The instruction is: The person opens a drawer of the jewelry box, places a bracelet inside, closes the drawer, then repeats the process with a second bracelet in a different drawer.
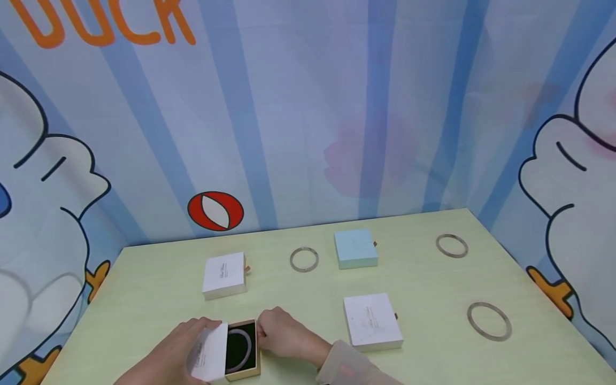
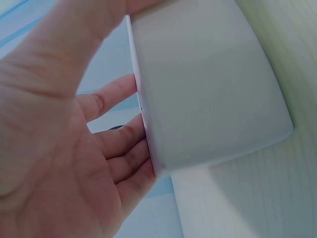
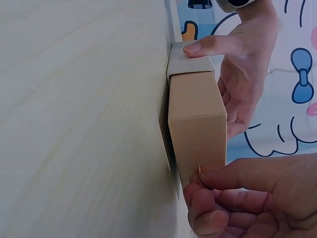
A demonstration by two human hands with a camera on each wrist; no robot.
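Gripping the white rectangular cardboard sleeve [image 1: 210, 353] between thumb and fingers of the left hand [image 1: 178, 350], at the near side of the pale yellow-green wooden worktop [image 1: 433, 299]. Pinching the small brown tab [image 3: 200, 173] with the right hand [image 1: 284, 332], at the end of the tan cardboard drawer [image 3: 198, 136]. Part-way out of the sleeve now, with a pale round bangle [image 1: 249, 346] on dark lining [image 1: 236, 347] inside! Further off, left to right: a flat white box [image 1: 224, 272], a thin grey bangle [image 1: 304, 270], a flat light-blue box [image 1: 356, 248]. Closer in, another white box [image 1: 372, 321]; over to the right, two more bangles [image 1: 495, 338], well apart.
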